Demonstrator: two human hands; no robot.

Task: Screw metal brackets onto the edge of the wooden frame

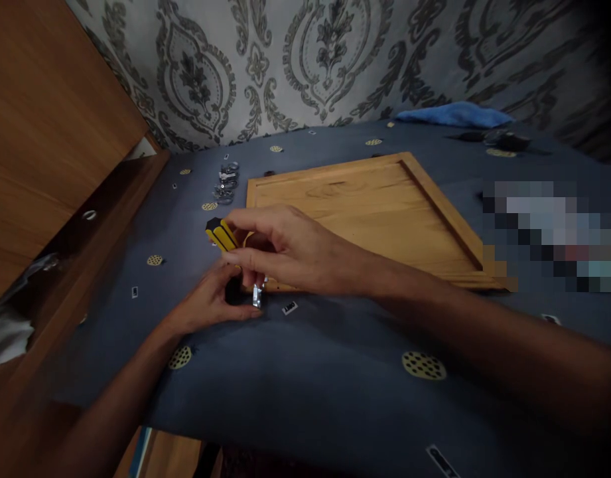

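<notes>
My right hand (275, 249) is closed round a screwdriver with a yellow and black handle (220, 234), the handle sticking out to the upper left. Just below it my left hand (213, 300) pinches a small shiny metal fitting (257, 295) against the near corner of a wooden framed panel (365, 212). The panel lies flat on a dark blue patterned cloth (310, 372). The screwdriver's tip is hidden behind my fingers.
A cluster of several metal fittings (226, 180) lies beyond the panel's far left corner. A small dark piece (289, 307) sits by the fitting. A wooden cabinet (51, 133) stands at left; a blue cloth (454, 114) and dark objects (504, 139) lie far right.
</notes>
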